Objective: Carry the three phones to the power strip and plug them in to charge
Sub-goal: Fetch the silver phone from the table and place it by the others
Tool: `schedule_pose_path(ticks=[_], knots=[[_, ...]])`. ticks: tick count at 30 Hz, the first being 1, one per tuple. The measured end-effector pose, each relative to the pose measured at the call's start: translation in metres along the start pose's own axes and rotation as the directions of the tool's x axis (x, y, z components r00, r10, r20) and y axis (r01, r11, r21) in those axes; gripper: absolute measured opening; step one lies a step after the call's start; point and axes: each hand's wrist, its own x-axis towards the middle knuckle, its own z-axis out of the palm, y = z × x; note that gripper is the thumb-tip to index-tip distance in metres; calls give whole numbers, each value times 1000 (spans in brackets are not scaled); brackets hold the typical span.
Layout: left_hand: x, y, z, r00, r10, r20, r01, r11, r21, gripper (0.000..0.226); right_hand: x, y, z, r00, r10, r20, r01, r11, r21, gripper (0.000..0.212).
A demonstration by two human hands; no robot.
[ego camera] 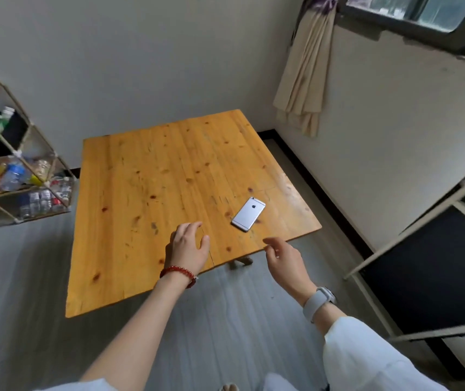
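The phone [248,213] lies face down on the counter [146,176] just beyond both open, empty hands, left hand [190,246] and right hand [283,259]; it looks light, rigid, slick-backed and breakable, best pinched by its long edges.

A square wooden table [152,176] (knotty planks) carries one silver phone [248,213], face down.

Silver phone [248,213] face-down on wooden table [152,182]; left hand [189,246], right hand [283,259] empty, apart.
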Motion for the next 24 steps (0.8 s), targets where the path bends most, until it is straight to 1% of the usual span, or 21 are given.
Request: schedule_pose_path(ticks=[4, 7, 9, 11, 12, 13, 15, 17, 19, 22, 23, 24], knots=[[49, -33, 40, 987, -108, 120, 104, 994, 40, 42, 71, 9, 35, 990, 136, 40, -137, 991, 9, 34], [73, -58, 70, 967, -189, 174, 166, 976, 139, 49, 126, 18, 61, 970, 235, 68, -236, 972, 1, 32], [88, -72, 88, 946, -246, 211, 200, 956, 216, 55, 167, 26, 77, 940, 331, 83, -333, 943, 4, 31], [101, -83, 103, 916, -292, 275, 212, 934, 289, 62, 201, 32, 92, 892, 445, 84, -448, 894, 12, 29], [109, -89, 110, 897, -318, 306, 220, 923, 314, 67, 217, 37, 101, 860, 503, 88, -504, 864, -6, 35], [117, -93, 116, 881, -344, 326, 233, 913, 334, 72, 230, 39, 110, 824, 561, 81, -559, 828, -47, 46], [135, -100, 126, 857, -373, 356, 227, 893, 389, 84, 247, 39, 123, 744, 668, 18, -661, 739, -129, 69], [148, -103, 134, 840, -379, 387, 186, 873, 451, 93, 256, 35, 132, 664, 746, -46, -744, 655, -131, 80], [158, -106, 140, 825, -384, 414, 150, 856, 495, 99, 265, 31, 139, 600, 797, -68, -799, 594, -94, 82], [167, -114, 144, 804, -404, 436, 131, 835, 534, 107, 277, 25, 145, 527, 848, -62, -850, 526, -37, 86], [170, -116, 144, 800, -405, 443, 117, 830, 546, 109, 279, 25, 146, 508, 860, -57, -861, 508, -19, 86], [171, -118, 144, 797, -403, 449, 106, 826, 553, 110, 278, 26, 147, 504, 862, -58, -863, 504, -3, 85]])
